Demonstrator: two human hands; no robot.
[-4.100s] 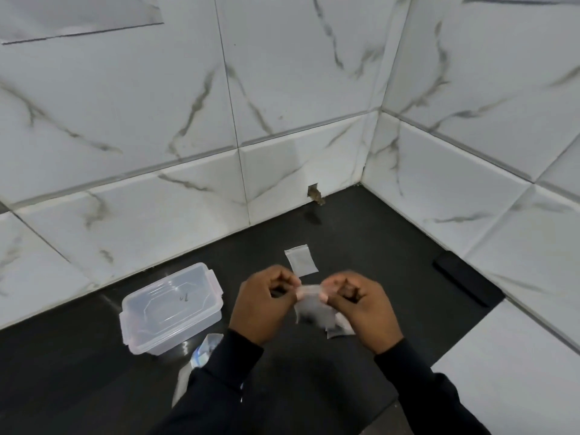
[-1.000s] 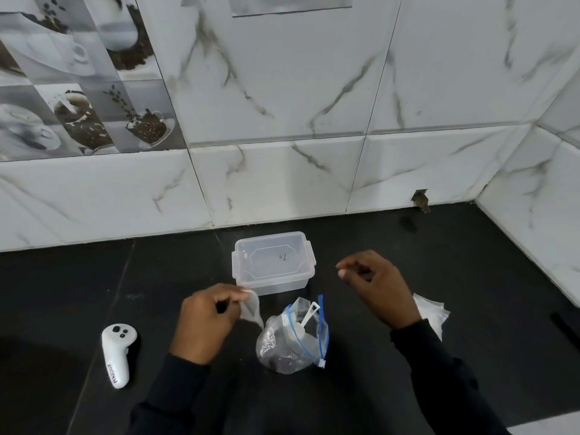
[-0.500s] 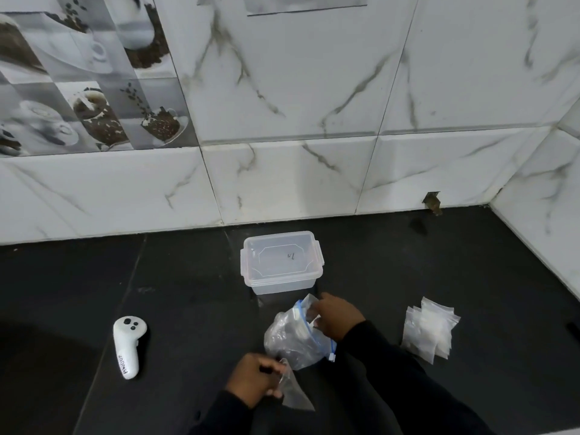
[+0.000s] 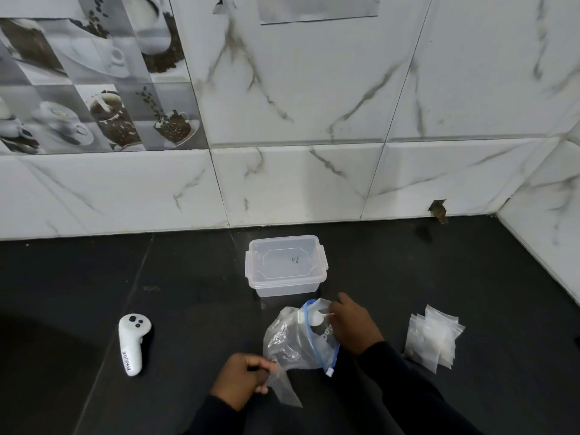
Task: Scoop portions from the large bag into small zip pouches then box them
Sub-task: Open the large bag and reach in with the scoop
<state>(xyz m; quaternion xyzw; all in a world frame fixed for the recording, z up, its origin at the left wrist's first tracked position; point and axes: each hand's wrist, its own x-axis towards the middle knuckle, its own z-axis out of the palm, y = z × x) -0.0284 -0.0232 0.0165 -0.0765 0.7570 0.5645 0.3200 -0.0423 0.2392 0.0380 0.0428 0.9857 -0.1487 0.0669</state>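
Clear film slips easily: your left hand [image 4: 243, 379] pinches one small pouch [image 4: 284, 387] shut-fingered, while your right hand [image 4: 353, 324] grips the scoop [image 4: 318, 316] inside the large bag [image 4: 296, 339]. Tipping the unsupported bag risks spilling contents.

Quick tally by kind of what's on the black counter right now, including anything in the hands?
Large zip bag: 1
White scoop at the bag's mouth, by the right hand: 1
Small pouch in the left hand: 1
Pile of small pouches: 1 pile, pouches too overlapped to count
Lidded clear box: 1
White controller: 1
Total: 6
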